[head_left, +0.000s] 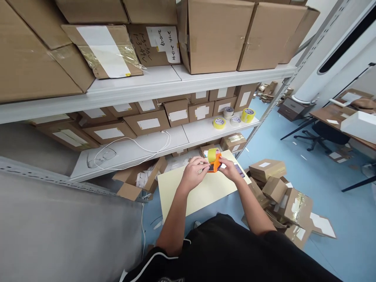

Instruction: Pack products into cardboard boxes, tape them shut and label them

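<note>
Both my hands are raised over a pale yellow board point(188, 196), closed around an orange tape dispenser point(217, 162). A roll of yellow tape point(212, 155) sits on the dispenser's upper side. My left hand point(194, 172) grips the dispenser's left end, fingertips pressed near its dark part. On the other side, my right hand point(230, 169) holds the orange frame between thumb and fingers. Behind my right hand, a dark flat phone-like object point(239, 170) lies on the board.
Rolls of tape point(219, 123) stand on the middle shelf point(202, 133), with a white cable point(132, 139) and glasses point(101, 156) further left. Labelled cartons point(148, 123) line the shelves. An open carton point(141, 178) is at lower left; a pile of cardboard boxes point(276, 192) lies on the floor at right.
</note>
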`<move>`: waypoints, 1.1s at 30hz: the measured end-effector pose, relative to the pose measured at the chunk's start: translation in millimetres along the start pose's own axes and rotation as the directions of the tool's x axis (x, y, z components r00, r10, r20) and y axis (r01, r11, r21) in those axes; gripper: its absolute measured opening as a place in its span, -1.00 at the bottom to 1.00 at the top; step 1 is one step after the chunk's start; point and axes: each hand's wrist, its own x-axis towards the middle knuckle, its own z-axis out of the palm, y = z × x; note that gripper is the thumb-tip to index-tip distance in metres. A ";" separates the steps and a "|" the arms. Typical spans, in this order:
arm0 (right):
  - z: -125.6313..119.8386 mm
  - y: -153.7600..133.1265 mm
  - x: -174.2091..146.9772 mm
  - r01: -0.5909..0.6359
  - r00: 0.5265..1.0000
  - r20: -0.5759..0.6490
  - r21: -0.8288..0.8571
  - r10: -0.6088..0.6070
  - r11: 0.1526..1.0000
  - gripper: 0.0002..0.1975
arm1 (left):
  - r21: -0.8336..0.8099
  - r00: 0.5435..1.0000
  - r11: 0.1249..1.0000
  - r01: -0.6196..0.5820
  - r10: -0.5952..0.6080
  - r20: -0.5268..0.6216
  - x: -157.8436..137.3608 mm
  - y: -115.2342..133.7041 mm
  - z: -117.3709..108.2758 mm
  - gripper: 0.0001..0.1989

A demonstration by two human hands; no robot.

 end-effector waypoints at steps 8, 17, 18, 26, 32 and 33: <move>-20.8 17.9 14.3 0.081 0.996 0.038 -0.072 -0.078 0.994 -0.64 | -0.105 0.987 0.982 0.159 -0.158 0.022 13.4 -7.0 4.6 -0.80; -35.3 39.4 54.2 0.044 0.992 0.115 0.057 -0.051 0.997 -0.57 | -0.108 0.958 0.960 0.257 -0.268 -0.105 61.9 -14.9 25.2 -0.73; -35.7 43.3 56.8 0.036 0.991 0.127 0.080 -0.046 0.996 -0.56 | -0.082 0.956 0.963 0.256 -0.265 -0.125 66.8 -15.3 27.8 -0.74; -45.7 83.6 71.3 -0.008 0.990 0.141 0.131 -0.011 0.991 -0.61 | 0.156 0.958 0.967 0.204 -0.164 -0.237 101.3 -8.7 16.3 -0.75; -42.5 100.2 94.3 -0.020 0.998 0.060 0.042 0.017 0.999 -0.55 | 0.317 0.962 0.933 0.171 -0.089 -0.258 107.5 -0.4 40.5 -0.67; -42.4 101.4 99.4 -0.006 0.999 0.045 0.027 0.005 1.000 -0.54 | 0.323 0.944 0.922 0.211 -0.107 -0.313 105.0 2.0 47.2 -0.57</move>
